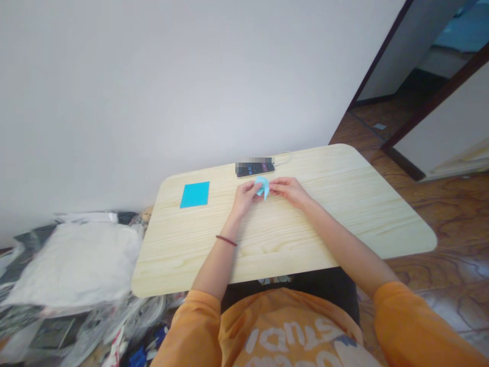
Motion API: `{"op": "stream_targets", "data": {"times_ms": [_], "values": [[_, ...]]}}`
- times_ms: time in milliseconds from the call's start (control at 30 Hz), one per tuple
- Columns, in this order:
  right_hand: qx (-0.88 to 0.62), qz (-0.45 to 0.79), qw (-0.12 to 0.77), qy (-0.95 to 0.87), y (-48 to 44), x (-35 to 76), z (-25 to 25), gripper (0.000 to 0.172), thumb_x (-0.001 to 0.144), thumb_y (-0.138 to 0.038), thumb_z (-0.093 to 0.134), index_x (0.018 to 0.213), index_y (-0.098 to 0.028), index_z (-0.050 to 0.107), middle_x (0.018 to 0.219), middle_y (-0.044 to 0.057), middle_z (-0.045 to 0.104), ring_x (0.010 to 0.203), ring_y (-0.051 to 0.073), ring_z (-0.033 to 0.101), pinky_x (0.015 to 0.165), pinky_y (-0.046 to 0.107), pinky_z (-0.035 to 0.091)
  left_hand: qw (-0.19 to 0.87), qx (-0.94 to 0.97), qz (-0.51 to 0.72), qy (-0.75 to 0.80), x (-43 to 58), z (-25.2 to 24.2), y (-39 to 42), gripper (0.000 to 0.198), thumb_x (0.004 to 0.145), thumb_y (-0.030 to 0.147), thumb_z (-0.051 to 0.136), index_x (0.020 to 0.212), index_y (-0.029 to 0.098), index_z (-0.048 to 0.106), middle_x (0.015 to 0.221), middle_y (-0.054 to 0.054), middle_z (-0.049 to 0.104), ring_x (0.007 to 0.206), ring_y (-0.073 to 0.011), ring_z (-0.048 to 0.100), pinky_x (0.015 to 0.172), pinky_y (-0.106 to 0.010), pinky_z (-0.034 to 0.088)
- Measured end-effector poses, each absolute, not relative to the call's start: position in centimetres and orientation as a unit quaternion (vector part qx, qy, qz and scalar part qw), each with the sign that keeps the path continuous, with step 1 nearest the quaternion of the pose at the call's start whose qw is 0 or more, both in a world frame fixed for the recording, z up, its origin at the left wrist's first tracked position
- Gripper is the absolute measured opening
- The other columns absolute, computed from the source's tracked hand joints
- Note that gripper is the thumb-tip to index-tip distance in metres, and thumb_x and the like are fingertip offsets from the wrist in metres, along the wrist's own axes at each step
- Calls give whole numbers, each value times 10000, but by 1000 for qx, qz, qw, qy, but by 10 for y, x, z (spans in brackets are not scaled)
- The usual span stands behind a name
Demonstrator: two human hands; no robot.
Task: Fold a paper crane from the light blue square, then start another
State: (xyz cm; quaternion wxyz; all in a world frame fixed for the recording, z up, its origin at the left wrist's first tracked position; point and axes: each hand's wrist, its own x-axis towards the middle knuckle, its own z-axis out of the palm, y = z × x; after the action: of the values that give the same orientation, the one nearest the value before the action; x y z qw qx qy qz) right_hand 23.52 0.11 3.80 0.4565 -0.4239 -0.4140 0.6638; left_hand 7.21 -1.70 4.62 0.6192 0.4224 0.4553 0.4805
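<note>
My left hand (243, 199) and right hand (288, 191) both pinch the folded paper (262, 187) between them, just above the table (344, 204) and just in front of the phone (255, 169). Too hard a pinch could crease a thin flap; if my grip slips, the paper could drop against the phone. Left of my hands lies a flat blue sheet (194, 194). Nothing stands between my hands and that sheet. A white bundle (72, 265) sits farther left, off the table.

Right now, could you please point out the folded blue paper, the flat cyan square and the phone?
Folded light-blue paper (263, 186): head view, on its top fold.
Flat cyan paper square (194, 194): head view, at its centre.
Smartphone (255, 170): head view, on its dark screen.
</note>
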Motion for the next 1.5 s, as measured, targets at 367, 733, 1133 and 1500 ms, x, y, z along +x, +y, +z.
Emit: {"op": "stream_targets", "data": {"times_ms": [367,733,1133,1500], "values": [[-438,657,445,-423,1,235,40,318,445,-334,848,655,-154,691,587,8,643,562,101,557,579,245,434,593,456,491,447,74,38,-12,369,617,487,729,759,149,684,706,-3,635,645,-109,562,664,-241,479],[-449,613,458,-462,2,235,39,317,507,-414,803,638,-149,687,561,1,607,555,96,497,572,255,369,561,461,498,474,71,37,-11,427,575,455,763,802,139,586,604,-24,659,521,-128,584,540,-235,441],[-445,631,440,-459,1,234,34,309,478,-352,829,661,-157,675,587,1,635,541,88,503,542,241,358,480,521,501,497,70,38,-10,287,613,389,744,705,130,663,684,-31,666,602,-119,583,610,-244,452],[-460,628,426,-462,1,234,35,327,469,-373,833,644,-143,680,535,-4,605,505,81,485,511,237,345,519,491,503,486,73,40,-10,341,597,378,748,795,148,593,592,-4,629,542,-119,568,547,-232,430]]}}
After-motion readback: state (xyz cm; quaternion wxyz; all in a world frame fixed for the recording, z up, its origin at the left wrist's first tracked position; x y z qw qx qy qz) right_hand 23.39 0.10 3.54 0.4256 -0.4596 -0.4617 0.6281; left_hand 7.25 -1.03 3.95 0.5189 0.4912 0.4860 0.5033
